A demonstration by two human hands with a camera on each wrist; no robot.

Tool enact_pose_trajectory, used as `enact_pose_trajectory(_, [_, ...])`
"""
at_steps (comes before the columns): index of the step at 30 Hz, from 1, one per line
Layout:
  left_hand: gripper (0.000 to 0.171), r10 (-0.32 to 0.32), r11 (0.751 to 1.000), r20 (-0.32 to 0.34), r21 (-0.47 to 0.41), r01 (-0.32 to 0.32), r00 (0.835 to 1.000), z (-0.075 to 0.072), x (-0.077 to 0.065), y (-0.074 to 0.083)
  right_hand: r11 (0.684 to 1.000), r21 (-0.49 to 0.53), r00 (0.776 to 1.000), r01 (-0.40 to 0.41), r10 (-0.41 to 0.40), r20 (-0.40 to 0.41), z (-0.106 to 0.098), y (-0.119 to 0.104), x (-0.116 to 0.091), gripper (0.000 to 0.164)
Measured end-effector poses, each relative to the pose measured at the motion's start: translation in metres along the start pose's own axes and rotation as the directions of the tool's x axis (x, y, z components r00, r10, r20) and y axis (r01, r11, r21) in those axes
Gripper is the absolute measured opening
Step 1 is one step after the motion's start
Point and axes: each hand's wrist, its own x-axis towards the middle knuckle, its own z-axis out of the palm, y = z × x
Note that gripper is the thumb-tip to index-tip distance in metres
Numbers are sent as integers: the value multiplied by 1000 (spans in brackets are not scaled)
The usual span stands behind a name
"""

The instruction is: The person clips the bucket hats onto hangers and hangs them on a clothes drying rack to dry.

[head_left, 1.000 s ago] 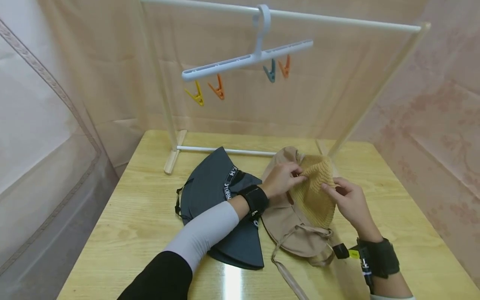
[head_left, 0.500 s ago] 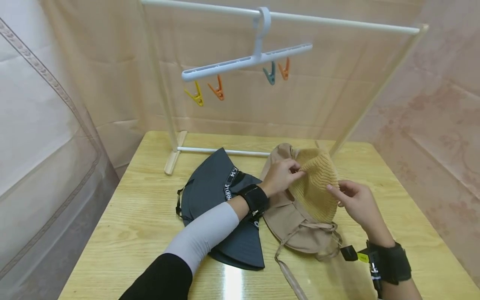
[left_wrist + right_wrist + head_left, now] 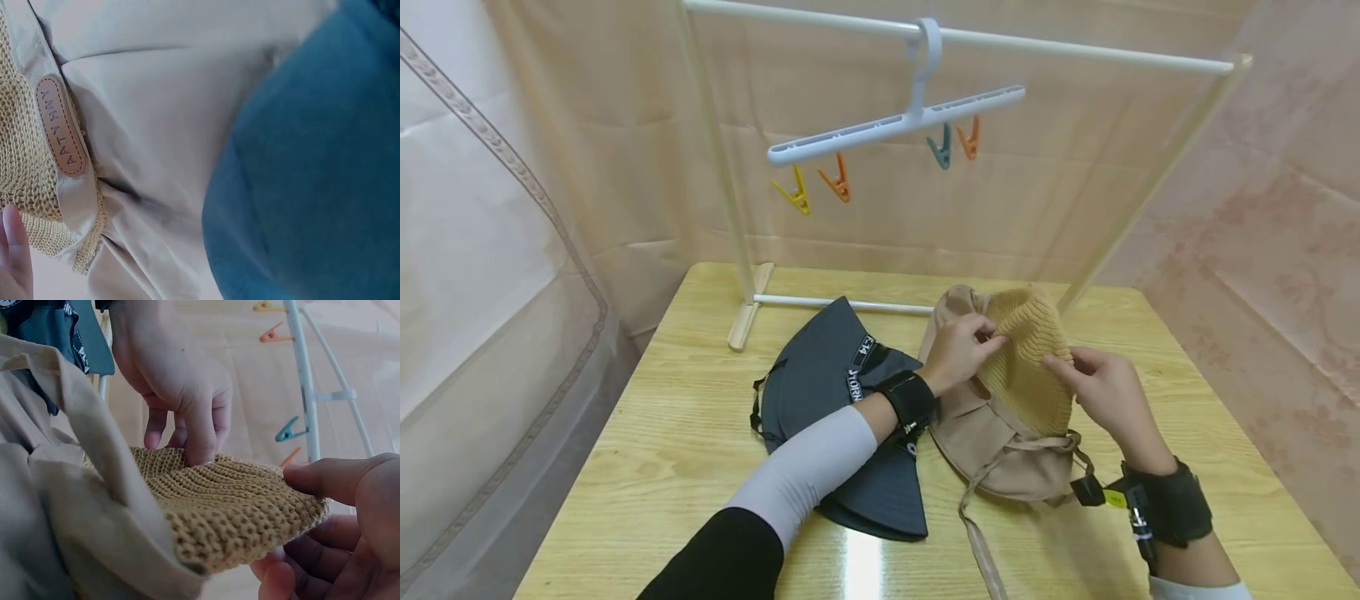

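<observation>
A beige sun hat with a woven straw crown [image 3: 1026,367] and a cloth brim [image 3: 977,450] is held at the right of the table. My left hand [image 3: 958,350] pinches the crown on its left side, thumb against the weave. On the crown's right edge, my right hand [image 3: 1105,396] grips the straw between thumb and fingers; the right wrist view shows the thumb [image 3: 331,478] on top and the fingers beneath. A cloth tie [image 3: 981,550] trails from the brim toward the front. In the left wrist view a leather label [image 3: 60,126] sits on the hat band.
A dark bucket hat [image 3: 812,383] lies folded under my left forearm. Behind stands a rack with a white top rail [image 3: 1075,50]. From it hangs a pale hanger [image 3: 895,125] with yellow [image 3: 793,193], orange and teal clips. Curtains enclose the table [image 3: 647,467].
The straw crown has risen and tilted slightly back, and its brim has shifted a little away from me. My right hand moved outward, then back in, still on the crown's edge.
</observation>
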Motion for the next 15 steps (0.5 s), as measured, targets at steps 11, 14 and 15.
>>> enact_pose_trajectory(11, [17,-15,1000,-54,10,16,998,-6,4,4,984,-100,976,147,-160,-147,7,-12,11,25])
enact_pose_trajectory(14, [16,-36,999,-75,18,38,996,-7,5,3,971,-150,962,186,-211,-171,9,-18,16,22])
enact_pose_trajectory(15, [16,-45,999,-80,20,47,996,-7,5,3,966,-166,959,197,-225,-173,10,-19,17,24])
